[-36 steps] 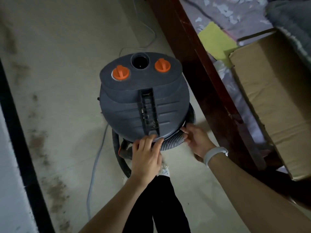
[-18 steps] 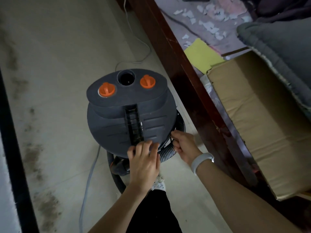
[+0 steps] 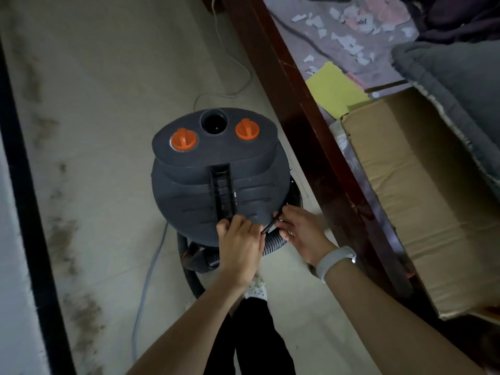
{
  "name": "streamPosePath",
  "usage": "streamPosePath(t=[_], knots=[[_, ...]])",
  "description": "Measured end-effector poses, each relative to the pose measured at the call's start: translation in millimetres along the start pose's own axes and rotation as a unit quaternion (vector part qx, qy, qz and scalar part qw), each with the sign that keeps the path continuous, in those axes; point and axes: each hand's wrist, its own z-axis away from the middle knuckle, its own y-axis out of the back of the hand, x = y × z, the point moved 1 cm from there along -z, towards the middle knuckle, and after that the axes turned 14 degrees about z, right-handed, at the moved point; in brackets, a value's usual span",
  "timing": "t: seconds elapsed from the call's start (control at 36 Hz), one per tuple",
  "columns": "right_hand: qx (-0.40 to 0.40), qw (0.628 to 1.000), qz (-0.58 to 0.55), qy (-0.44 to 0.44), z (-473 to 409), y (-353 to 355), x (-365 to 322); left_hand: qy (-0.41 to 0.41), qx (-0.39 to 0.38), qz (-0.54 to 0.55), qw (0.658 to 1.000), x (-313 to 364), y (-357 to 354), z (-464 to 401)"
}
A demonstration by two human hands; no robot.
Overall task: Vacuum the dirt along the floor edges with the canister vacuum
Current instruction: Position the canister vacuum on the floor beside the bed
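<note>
The dark grey canister vacuum (image 3: 216,182) with two orange knobs stands on the floor in front of me. Its ribbed black hose (image 3: 272,246) curls out under the near rim. My left hand (image 3: 239,247) lies on the lid's near edge with its fingers curled by the handle slot. My right hand (image 3: 301,231) is at the rim just to the right, nearly touching the left. A thin black cord (image 3: 270,224) runs between the two hands, and both seem to pinch it. Dark dirt (image 3: 62,239) streaks the floor along the left edge.
A black skirting strip (image 3: 24,185) lines the left wall. A dark wooden bed frame (image 3: 297,104) runs close along the vacuum's right side, with a cardboard box (image 3: 419,201) behind it. A white cable (image 3: 238,77) and a grey cable (image 3: 148,280) lie on the floor.
My right hand has left the hose and moved up to the rim, close to my left hand. The left hand's fingers have curled. A thin black cord now shows between the hands.
</note>
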Motion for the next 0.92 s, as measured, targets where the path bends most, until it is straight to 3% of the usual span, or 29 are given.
streamPosePath(t=[0.22, 0.42, 0.58, 0.75, 0.86, 0.92], knots=[[0.025, 1.000, -0.001, 0.010, 18.9, -31.7, 13.6, -0.080, 0.003, 0.060, 0.995, -17.5, 20.6, 6.8], [0.098, 0.990, -0.106, 0.001, 42.2, -73.4, 33.1, 0.025, -0.031, 0.101, 0.994, -89.4, 60.7, 34.5], [0.181, 0.969, -0.165, -0.010, 56.6, -121.6, 49.5, 0.027, -0.102, 0.130, 0.986, -158.8, 101.7, 47.0], [0.292, 0.945, -0.144, -0.015, 54.4, -174.6, 43.1, -0.008, -0.127, 0.135, 0.983, -226.8, 138.1, 41.9], [0.376, 0.924, 0.026, -0.057, 49.1, -195.3, 30.7, -0.013, -0.151, 0.117, 0.982, -248.2, 152.1, 19.6], [0.376, 0.919, 0.088, -0.084, 48.6, -208.5, 23.4, -0.018, -0.158, 0.122, 0.980, -252.2, 157.8, 4.5]])
